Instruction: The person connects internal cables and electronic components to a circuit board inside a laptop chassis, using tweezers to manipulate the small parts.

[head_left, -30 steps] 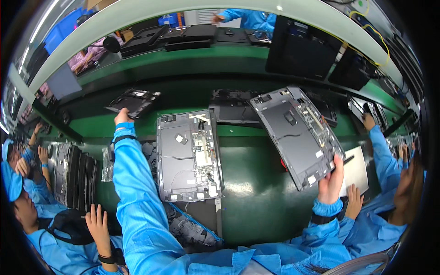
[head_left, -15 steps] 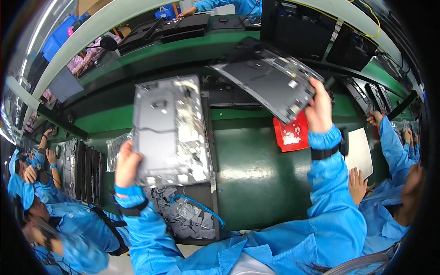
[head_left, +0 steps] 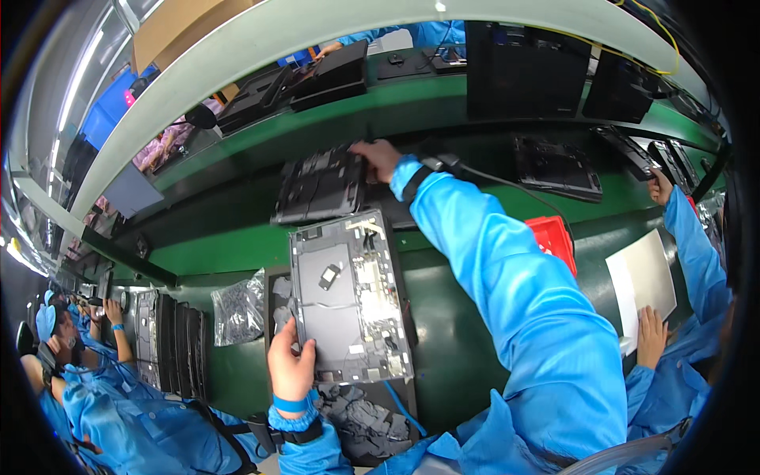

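My left hand (head_left: 290, 362) grips the lower left edge of a grey laptop housing (head_left: 331, 310), thumb on top. The housing is tilted toward me over a dark tray; small boards, cables and pale tape run along its right side. A small black-and-white piece (head_left: 329, 275) shows on its upper middle. Reaching forward across the bench, my right hand (head_left: 380, 157) is closed at the upper right corner of a second, darker laptop housing (head_left: 321, 188). That one is low over the dark strip beyond the bench; whether it rests there, I cannot tell. Some right fingers are hidden.
Grey scraps (head_left: 366, 419) fill the tray below. A clear bag (head_left: 240, 310) and a row of upright housings (head_left: 170, 340) stand left. Right are a red bin (head_left: 552, 241), another housing (head_left: 558, 168), and a co-worker's hand (head_left: 651, 336) on a pale sheet (head_left: 643, 277). A beam (head_left: 237, 51) crosses above.
My right hand has carried the darker housing from the right to the far left-centre and lowered it. The left-hand housing has moved right and nearer me. The view has shifted.
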`<action>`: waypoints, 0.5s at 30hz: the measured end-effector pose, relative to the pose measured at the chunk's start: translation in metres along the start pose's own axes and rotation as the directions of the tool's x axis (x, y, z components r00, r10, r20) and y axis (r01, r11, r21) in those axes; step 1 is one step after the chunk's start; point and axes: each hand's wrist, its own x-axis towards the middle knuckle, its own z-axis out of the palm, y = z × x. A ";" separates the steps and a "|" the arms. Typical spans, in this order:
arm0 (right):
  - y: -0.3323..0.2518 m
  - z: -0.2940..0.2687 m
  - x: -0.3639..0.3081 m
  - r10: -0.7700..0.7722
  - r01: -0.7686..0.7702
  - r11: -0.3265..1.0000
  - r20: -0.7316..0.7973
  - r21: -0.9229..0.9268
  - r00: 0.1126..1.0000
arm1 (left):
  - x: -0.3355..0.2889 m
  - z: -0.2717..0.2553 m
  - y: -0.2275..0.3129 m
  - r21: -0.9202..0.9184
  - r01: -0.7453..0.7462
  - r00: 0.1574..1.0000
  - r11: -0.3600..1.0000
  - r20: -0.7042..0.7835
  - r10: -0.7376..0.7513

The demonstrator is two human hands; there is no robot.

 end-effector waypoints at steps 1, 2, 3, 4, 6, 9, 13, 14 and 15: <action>0.007 0.015 -0.001 -0.026 0.026 1.000 0.011 -0.009 1.000 | 0.000 0.001 -0.003 0.041 -0.008 1.000 0.999 -0.019 0.008; 0.010 0.027 -0.001 -0.051 0.051 0.999 0.021 -0.017 0.998 | -0.001 0.001 0.001 0.040 0.021 0.999 0.999 -0.042 -0.020; 0.018 0.031 0.011 -0.051 0.051 0.999 0.031 -0.015 0.998 | -0.001 0.001 -0.002 0.132 -0.046 0.997 0.990 -0.055 0.053; 0.030 0.025 0.028 -0.037 0.035 0.998 -0.030 -0.060 0.999 | -0.001 0.002 -0.003 0.221 -0.117 0.990 0.968 -0.052 0.132; 0.036 0.021 0.043 -0.016 0.007 0.995 -0.091 -0.100 0.996 | -0.003 0.003 -0.007 0.171 -0.096 0.994 0.981 -0.032 0.103; 0.026 -0.017 0.060 -0.319 0.229 0.641 0.018 -0.733 0.948 | -0.007 -0.003 -0.004 0.052 -0.016 1.000 0.999 0.004 0.016; -0.033 -0.128 0.068 -0.030 0.284 -0.344 0.313 -0.895 0.949 | -0.012 -0.007 -0.007 -0.136 0.074 0.997 0.988 0.027 -0.071; -0.042 -0.136 0.054 -0.024 0.289 -0.342 0.316 -0.894 0.949 | -0.013 -0.008 -0.009 -0.160 0.075 0.997 0.984 0.010 -0.074; -0.053 -0.135 0.033 0.057 0.244 -0.291 0.238 -0.925 0.970 | -0.014 -0.008 -0.010 -0.162 0.083 0.996 0.983 0.007 -0.083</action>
